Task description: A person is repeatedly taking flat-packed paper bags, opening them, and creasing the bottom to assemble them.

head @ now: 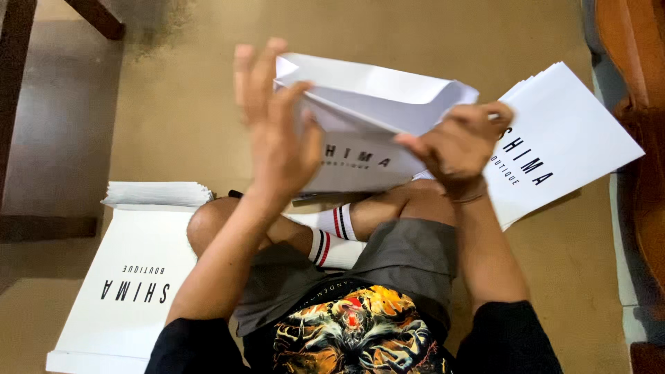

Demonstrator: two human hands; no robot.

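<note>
Floor [194,104] is showing tan and smooth, taking up most of the view; the person is sitting cross-legged on it, grey shorts, striped white socks [334,239].

Left stack of flat bags [128,291]: large white sheets with black lettering, lying flat by the left knee, folded white edges bunching at the far end.

Right stack of flat bags [564,149]: same white sheets, fanned slightly, lying on the floor just beyond the right knee, partly under the right wrist.

Paper bag [367,118] being worked: white, matte, black print on its front face, no handles visible. It is sitting up off the floor above the shins, between both hands. Top part is puffing open into a wedge, creases running from the upper left corner to the right; lower panel is staying flat and facing the camera.

Left hand [277,131]: fingers spread and raised, palm pressing against the bag's left side, thumb lying on the front panel. Not a pinch, more a flat hold.

Right hand [457,142]: fingers curled tight, pinching the bag's right edge at the fold, knuckles facing up. Thin band showing at the wrist.

Dark wooden furniture leg [21,83] sitting at the far left.
</note>
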